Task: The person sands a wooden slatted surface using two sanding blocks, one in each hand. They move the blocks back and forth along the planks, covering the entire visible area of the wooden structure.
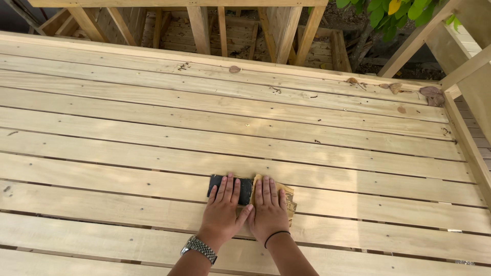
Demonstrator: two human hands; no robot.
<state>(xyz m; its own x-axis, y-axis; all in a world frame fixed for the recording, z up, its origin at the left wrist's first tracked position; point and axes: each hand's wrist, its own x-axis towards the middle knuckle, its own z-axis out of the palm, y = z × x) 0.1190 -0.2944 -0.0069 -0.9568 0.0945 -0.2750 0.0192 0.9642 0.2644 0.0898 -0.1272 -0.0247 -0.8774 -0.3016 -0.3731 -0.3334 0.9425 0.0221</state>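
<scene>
My left hand and my right hand lie flat side by side on a sheet of sandpaper, pressing it onto a pale wooden plank. The sheet shows a dark abrasive side under my left fingers and a tan paper backing folded over under my right hand. A metal watch is on my left wrist. A thin black band circles my right wrist. Both palms are down with fingers held together and straight.
The planks form a wide slatted platform with narrow gaps between boards. Dry leaves lie at the far right corner. A raised wooden rail borders the right side. Beyond the far edge stand wooden frames and green foliage.
</scene>
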